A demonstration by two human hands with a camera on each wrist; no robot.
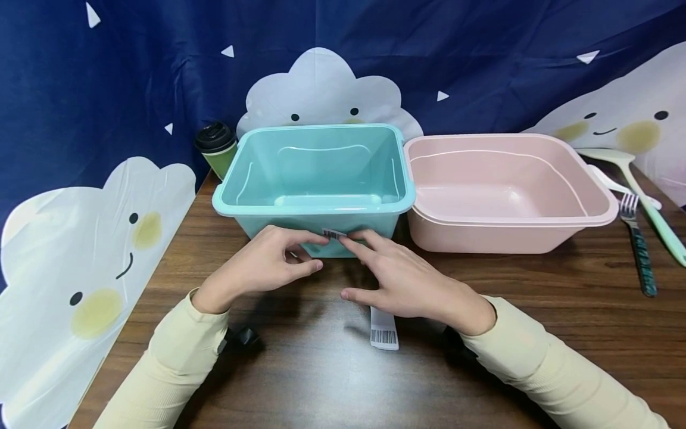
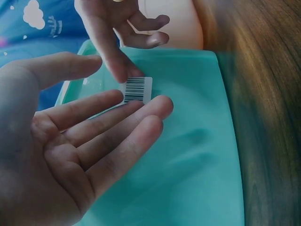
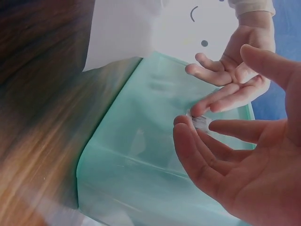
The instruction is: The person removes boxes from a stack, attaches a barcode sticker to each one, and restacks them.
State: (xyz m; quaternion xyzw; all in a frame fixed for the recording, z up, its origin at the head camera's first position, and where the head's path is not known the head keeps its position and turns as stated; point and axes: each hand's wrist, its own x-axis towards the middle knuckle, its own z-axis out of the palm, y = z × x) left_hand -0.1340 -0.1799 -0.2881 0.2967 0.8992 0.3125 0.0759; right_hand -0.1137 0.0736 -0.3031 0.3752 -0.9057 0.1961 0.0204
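Observation:
A small white barcode sticker (image 1: 334, 233) lies flat on the front wall of the teal plastic bin (image 1: 313, 210). Fingertips of my left hand (image 1: 270, 259) touch its left end, and those of my right hand (image 1: 404, 274) touch its right end. Both hands have their fingers extended, with the thumbs held apart from the bin. In the left wrist view the sticker (image 2: 137, 89) shows between the two hands' fingertips. On the table below my right hand lies a strip of barcode labels (image 1: 383, 330), its upper end hidden by that hand.
A pink basin (image 1: 509, 235) stands against the teal bin's right side. Right of it lie a fork (image 1: 638, 247), a green-handled spoon (image 1: 656, 223) and a white utensil (image 1: 611, 180). A lidded green cup (image 1: 217, 149) stands behind the bin's left side. A patterned blue curtain hangs behind.

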